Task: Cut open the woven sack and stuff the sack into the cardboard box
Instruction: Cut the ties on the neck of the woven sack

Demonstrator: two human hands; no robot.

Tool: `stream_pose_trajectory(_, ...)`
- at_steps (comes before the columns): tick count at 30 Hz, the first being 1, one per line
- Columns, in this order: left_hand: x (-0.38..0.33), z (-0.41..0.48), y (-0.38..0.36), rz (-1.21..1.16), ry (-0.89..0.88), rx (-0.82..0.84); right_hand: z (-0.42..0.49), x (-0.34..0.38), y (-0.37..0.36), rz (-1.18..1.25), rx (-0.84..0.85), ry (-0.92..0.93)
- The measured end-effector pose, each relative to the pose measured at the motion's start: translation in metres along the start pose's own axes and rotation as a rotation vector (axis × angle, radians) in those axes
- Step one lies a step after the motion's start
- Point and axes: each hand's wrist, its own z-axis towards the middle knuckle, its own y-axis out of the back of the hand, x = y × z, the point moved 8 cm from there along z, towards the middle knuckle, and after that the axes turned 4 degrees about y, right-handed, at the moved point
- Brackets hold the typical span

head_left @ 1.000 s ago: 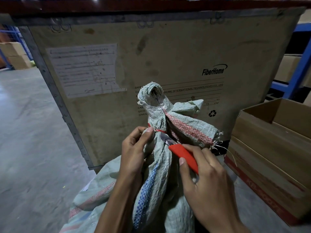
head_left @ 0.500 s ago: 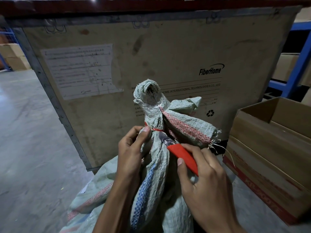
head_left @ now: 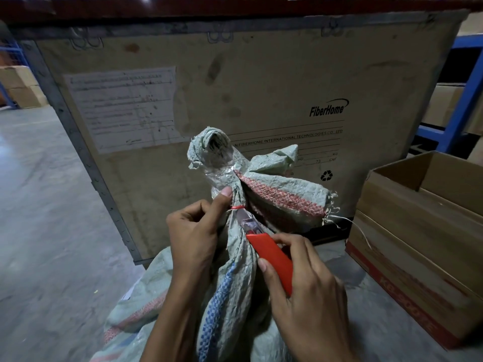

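A pale green woven sack (head_left: 274, 189) with red and blue stripes stands in front of me, its neck bunched and tied with a thin red tie (head_left: 238, 207). My left hand (head_left: 194, 231) grips the neck just below the tie, thumb up against the knot. My right hand (head_left: 305, 280) holds a red utility knife (head_left: 271, 259), its blade tip laid against the sack right under the tie. An open cardboard box (head_left: 407, 212) sits on the floor at the right.
A large FiberHome crate (head_left: 261, 82) with a paper label fills the view behind the sack. Blue shelving (head_left: 462, 100) with cartons stands at the right. Bare concrete floor (head_left: 47, 205) lies to the left, with stacked boxes (head_left: 21, 87) far back.
The knife blade has slid up the sack neck to the red tie. My left thumb has moved up beside the knot. The sack neck sits slightly higher in view.
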Motion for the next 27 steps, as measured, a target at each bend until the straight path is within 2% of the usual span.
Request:
stream_pose_trajectory(4, -0.009, -0.003, 0.002, 0.131, -0.170, -0.089, -0.006, 0.002, -0.006, 0.044, -0.034, -0.029)
stream_pose_trajectory(9, -0.010, -0.009, 0.004, 0.226, -0.250, -0.198, -0.010, 0.007, -0.005, 0.053, -0.127, -0.037)
stream_pose_trajectory(15, -0.004, -0.010, 0.009, 0.234, -0.204, -0.280, -0.012, 0.013, -0.004, 0.004, -0.180, -0.004)
stream_pose_trajectory(27, 0.015, -0.009, 0.006, 0.131, -0.002, -0.284, -0.013, 0.013, 0.004, -0.042, -0.283, 0.092)
